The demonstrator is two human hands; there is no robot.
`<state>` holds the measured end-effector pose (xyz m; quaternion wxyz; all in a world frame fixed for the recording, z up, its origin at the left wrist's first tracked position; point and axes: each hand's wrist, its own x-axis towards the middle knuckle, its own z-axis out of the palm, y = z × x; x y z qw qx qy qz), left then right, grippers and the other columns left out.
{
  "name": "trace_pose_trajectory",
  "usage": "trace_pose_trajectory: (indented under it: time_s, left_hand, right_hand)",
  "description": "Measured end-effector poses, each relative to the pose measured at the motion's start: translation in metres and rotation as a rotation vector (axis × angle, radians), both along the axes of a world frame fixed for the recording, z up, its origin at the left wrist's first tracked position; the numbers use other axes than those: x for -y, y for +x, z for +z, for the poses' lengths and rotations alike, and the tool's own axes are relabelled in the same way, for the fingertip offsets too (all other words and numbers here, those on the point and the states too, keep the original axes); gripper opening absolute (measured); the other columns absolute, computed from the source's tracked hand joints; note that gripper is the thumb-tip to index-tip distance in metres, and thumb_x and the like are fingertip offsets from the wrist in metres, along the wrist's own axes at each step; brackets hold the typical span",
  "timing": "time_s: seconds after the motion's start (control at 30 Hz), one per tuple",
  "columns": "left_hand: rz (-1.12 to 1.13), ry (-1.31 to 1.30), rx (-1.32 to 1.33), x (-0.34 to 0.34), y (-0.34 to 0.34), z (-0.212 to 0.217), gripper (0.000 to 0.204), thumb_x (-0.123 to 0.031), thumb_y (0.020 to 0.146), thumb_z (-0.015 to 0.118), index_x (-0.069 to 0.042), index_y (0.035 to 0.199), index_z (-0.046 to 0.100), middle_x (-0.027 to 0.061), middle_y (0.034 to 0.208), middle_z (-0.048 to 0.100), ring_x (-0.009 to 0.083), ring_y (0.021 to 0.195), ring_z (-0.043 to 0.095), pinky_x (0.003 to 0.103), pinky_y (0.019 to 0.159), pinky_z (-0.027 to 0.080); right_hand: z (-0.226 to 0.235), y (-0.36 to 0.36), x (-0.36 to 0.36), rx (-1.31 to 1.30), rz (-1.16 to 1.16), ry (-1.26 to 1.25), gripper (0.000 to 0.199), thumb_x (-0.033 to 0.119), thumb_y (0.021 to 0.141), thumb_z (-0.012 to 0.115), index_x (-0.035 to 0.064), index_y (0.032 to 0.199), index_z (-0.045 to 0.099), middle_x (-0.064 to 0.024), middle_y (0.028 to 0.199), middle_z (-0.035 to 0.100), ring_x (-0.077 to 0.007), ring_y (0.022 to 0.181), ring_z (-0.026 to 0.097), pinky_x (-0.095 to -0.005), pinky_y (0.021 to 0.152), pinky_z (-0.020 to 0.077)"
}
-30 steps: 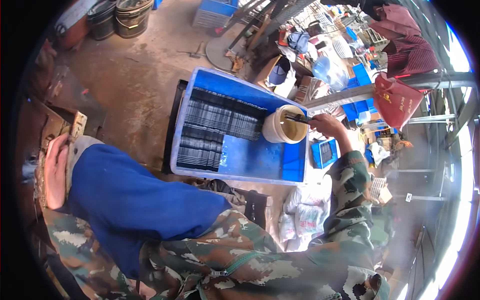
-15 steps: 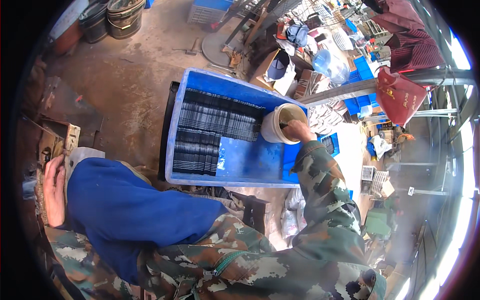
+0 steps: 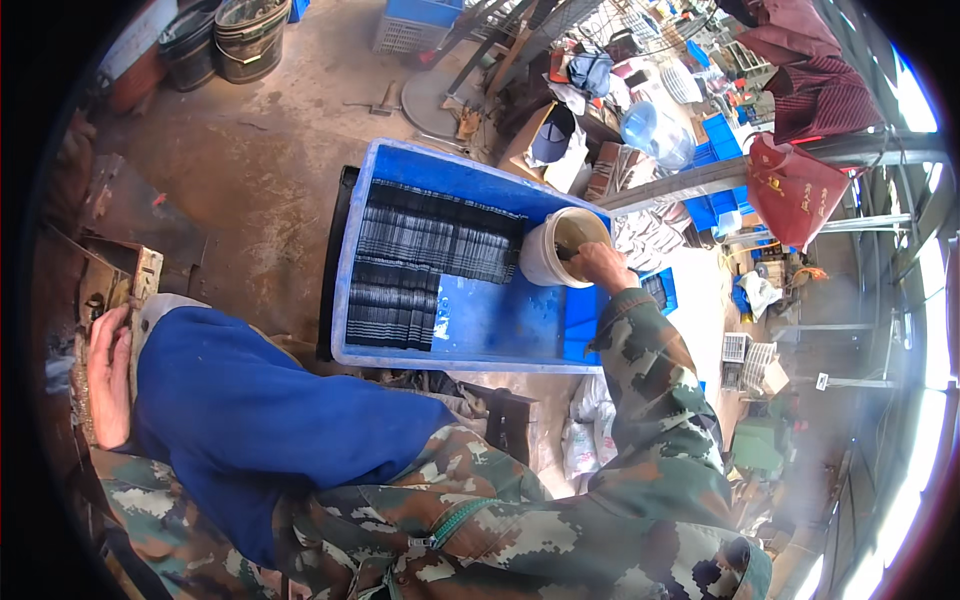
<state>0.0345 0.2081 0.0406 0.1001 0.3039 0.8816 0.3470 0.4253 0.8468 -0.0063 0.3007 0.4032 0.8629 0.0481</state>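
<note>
My right hand reaches over the rim of a cream plastic bucket, fingers curled together inside its mouth. Something dark shows at the fingertips, too small to name. The bucket stands in the right end of a large blue plastic crate. Dark, thin flat pieces are packed upright in rows in the crate's left part. Far to the left, my left hand lies with fingers stretched along the edge of a worn wooden piece, holding nothing visible. A blue cloth covers my lap.
Dark buckets stand at the far left, and a hammer lies on the floor. A metal beam with a red bag runs at the right. White sacks sit below the crate, and a cardboard box behind it.
My right hand has shifted slightly to the right and down at the bucket's rim, and less of the dark thing shows. My left hand stays where it was.
</note>
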Motion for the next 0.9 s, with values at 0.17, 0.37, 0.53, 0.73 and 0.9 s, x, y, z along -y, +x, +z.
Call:
trace_pose_trajectory:
  time_s: [0.17, 0.37, 0.53, 0.73, 0.9]
  left_hand:
    - [-0.018, -0.002, -0.036, 0.002, -0.003, -0.004, 0.029, -0.007, 0.101, 0.045, 0.003, 0.127, 0.054, 0.0123, 0.126, 0.054, 0.0220, 0.120, 0.051, 0.029, 0.104, 0.036]
    - [-0.019, 0.014, 0.043, -0.004, -0.004, 0.000, 0.031, -0.009, 0.102, 0.044, 0.003, 0.130, 0.053, 0.0127, 0.131, 0.053, 0.0218, 0.125, 0.050, 0.029, 0.108, 0.035]
    - [0.001, 0.023, 0.082, 0.008, -0.001, 0.002, 0.032, -0.009, 0.103, 0.047, 0.001, 0.132, 0.053, 0.0093, 0.132, 0.053, 0.0188, 0.120, 0.052, 0.028, 0.105, 0.037]
    - [0.000, 0.046, 0.095, 0.003, -0.002, -0.003, 0.032, -0.009, 0.103, 0.047, 0.001, 0.132, 0.053, 0.0091, 0.132, 0.052, 0.0181, 0.117, 0.052, 0.028, 0.104, 0.038]
    - [0.060, 0.091, 0.087, -0.002, 0.006, 0.002, 0.029, -0.003, 0.100, 0.049, 0.002, 0.127, 0.055, 0.0081, 0.125, 0.055, 0.0171, 0.110, 0.053, 0.026, 0.100, 0.039]
  right_hand:
    - [0.021, 0.025, 0.007, -0.225, -0.073, -0.046, 0.037, 0.037, 0.092, 0.058, 0.0035, 0.101, 0.071, -0.0232, 0.101, 0.070, -0.0402, 0.098, 0.067, -0.0490, 0.086, 0.0519]
    - [0.015, 0.085, 0.008, -0.604, -0.035, -0.131, 0.026, 0.028, 0.097, 0.056, 0.0033, 0.098, 0.064, -0.0154, 0.072, 0.062, -0.0345, 0.066, 0.064, -0.0435, 0.059, 0.0499]
    - [0.025, 0.038, 0.097, -1.015, -0.709, -0.591, 0.037, 0.040, 0.100, 0.055, 0.0040, 0.095, 0.060, 0.0030, 0.068, 0.046, -0.0056, 0.052, 0.040, -0.0224, 0.043, 0.0317]
    - [-0.032, 0.003, 0.139, -0.900, -0.871, -0.826, 0.034, 0.039, 0.100, 0.055, 0.0054, 0.094, 0.060, 0.0016, 0.067, 0.045, -0.0092, 0.050, 0.039, -0.0261, 0.044, 0.0345]
    - [-0.096, -0.017, 0.159, -0.907, -0.963, -0.980, 0.033, 0.037, 0.101, 0.054, 0.0049, 0.097, 0.057, -0.0008, 0.069, 0.049, -0.0123, 0.049, 0.046, -0.0288, 0.046, 0.0415]
